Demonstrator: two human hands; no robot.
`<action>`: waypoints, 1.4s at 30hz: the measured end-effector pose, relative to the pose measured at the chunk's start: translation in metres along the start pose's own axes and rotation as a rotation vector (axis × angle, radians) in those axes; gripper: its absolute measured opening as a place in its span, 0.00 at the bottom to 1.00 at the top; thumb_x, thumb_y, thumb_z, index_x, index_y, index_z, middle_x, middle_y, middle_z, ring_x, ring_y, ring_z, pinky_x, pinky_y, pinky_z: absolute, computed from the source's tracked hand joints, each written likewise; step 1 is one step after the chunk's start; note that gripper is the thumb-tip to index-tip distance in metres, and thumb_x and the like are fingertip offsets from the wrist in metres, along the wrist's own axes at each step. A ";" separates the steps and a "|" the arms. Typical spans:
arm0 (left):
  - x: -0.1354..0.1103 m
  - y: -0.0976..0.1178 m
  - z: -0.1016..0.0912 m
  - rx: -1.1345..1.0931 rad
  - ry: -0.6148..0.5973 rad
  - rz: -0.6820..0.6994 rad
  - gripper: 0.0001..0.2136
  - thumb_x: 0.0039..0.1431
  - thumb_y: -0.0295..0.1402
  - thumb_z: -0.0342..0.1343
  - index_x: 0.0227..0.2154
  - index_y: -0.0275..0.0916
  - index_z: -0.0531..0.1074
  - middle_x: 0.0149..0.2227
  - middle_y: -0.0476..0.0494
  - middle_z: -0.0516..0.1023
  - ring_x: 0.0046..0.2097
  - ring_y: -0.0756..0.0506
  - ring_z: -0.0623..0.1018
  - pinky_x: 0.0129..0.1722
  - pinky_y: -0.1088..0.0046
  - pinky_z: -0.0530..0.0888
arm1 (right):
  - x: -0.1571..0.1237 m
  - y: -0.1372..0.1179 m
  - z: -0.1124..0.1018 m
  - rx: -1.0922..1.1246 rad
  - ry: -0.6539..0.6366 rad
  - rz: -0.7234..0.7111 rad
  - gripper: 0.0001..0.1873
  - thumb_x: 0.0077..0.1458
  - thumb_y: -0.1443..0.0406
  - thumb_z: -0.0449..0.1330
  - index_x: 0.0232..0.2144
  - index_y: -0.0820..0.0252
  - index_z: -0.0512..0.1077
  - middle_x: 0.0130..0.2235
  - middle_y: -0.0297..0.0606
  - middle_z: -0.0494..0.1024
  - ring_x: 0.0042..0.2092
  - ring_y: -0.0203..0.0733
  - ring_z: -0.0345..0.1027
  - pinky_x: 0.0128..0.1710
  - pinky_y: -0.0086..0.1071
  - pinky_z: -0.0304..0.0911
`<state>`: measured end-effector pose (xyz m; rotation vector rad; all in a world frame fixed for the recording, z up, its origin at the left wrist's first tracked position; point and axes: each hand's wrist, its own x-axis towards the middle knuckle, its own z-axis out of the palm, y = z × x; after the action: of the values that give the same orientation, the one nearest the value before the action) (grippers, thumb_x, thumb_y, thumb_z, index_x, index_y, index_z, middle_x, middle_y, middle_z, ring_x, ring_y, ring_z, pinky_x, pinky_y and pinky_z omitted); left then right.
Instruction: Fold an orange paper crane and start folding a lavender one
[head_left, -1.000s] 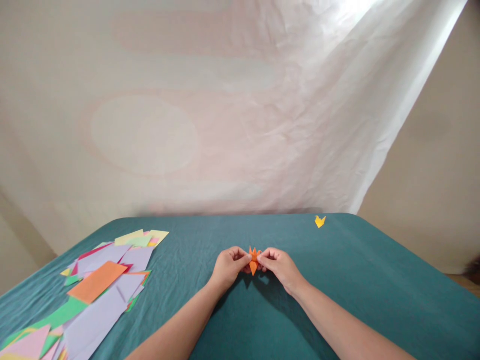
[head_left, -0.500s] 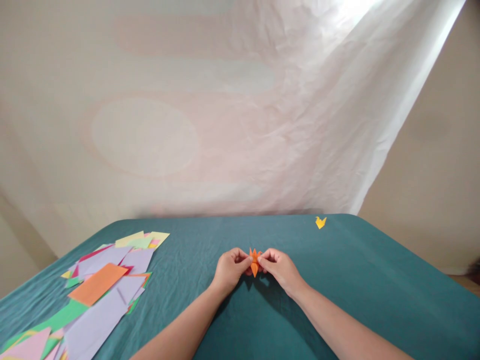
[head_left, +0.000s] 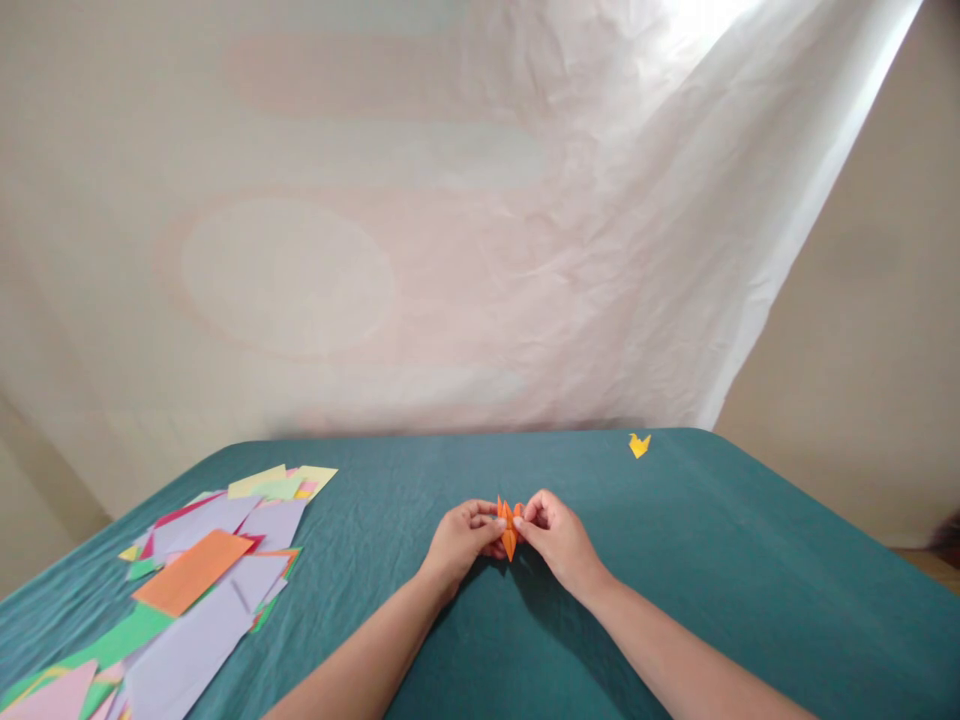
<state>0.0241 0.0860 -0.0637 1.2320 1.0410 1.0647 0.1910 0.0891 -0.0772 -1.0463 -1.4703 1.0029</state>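
Note:
A small orange origami crane (head_left: pixel 509 540), folded with several pointed tips, is held just above the table between my two hands. My left hand (head_left: pixel 466 538) pinches its left side between thumb and fingers. On the other side, my right hand (head_left: pixel 553 535) grips a piece at the upper right with thumb and forefinger. Fingertips cover part of both sides of the paper. Farther back, to the right of my hands, lies a yellow origami crane (head_left: pixel 639 446) near the table's far edge.
Loose coloured paper sheets (head_left: pixel 202 630) spread in a pile along the left side, an orange sheet (head_left: pixel 193 573) on top. A green cloth covers the table (head_left: pixel 720 560). Behind its far edge hangs a pale sheet (head_left: pixel 450 280).
My right hand has shifted slightly up, its fingers now pinching the orange crane's upper right part. The left hand stays nearly where it was, and the view has moved a little.

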 end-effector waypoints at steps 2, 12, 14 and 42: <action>0.000 -0.001 0.000 0.005 -0.008 -0.029 0.15 0.45 0.41 0.65 0.29 0.34 0.71 0.23 0.44 0.78 0.22 0.49 0.77 0.26 0.73 0.75 | -0.001 0.001 0.000 -0.017 0.008 -0.019 0.12 0.49 0.59 0.62 0.24 0.56 0.62 0.24 0.28 0.67 0.26 0.36 0.61 0.27 0.29 0.57; 0.000 0.000 0.004 0.077 -0.007 -0.042 0.11 0.44 0.36 0.65 0.22 0.35 0.71 0.18 0.47 0.76 0.20 0.50 0.74 0.22 0.77 0.70 | -0.004 -0.015 -0.004 -0.085 -0.088 -0.111 0.09 0.57 0.59 0.57 0.36 0.56 0.72 0.33 0.34 0.75 0.34 0.40 0.67 0.36 0.31 0.60; -0.001 0.002 0.004 0.081 -0.023 -0.050 0.11 0.43 0.37 0.65 0.21 0.35 0.72 0.18 0.47 0.76 0.20 0.50 0.74 0.23 0.77 0.70 | -0.004 -0.016 -0.005 -0.100 -0.104 -0.109 0.10 0.57 0.59 0.57 0.29 0.57 0.72 0.30 0.34 0.74 0.33 0.40 0.66 0.34 0.30 0.59; 0.000 0.002 0.003 0.048 0.052 0.032 0.13 0.45 0.40 0.64 0.22 0.34 0.73 0.21 0.47 0.76 0.22 0.51 0.72 0.24 0.77 0.70 | -0.003 -0.008 -0.004 -0.038 -0.203 0.008 0.13 0.58 0.55 0.55 0.33 0.59 0.68 0.27 0.31 0.71 0.27 0.35 0.63 0.26 0.26 0.57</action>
<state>0.0269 0.0850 -0.0611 1.2693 1.0951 1.1073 0.1939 0.0845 -0.0696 -1.0008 -1.6559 1.1171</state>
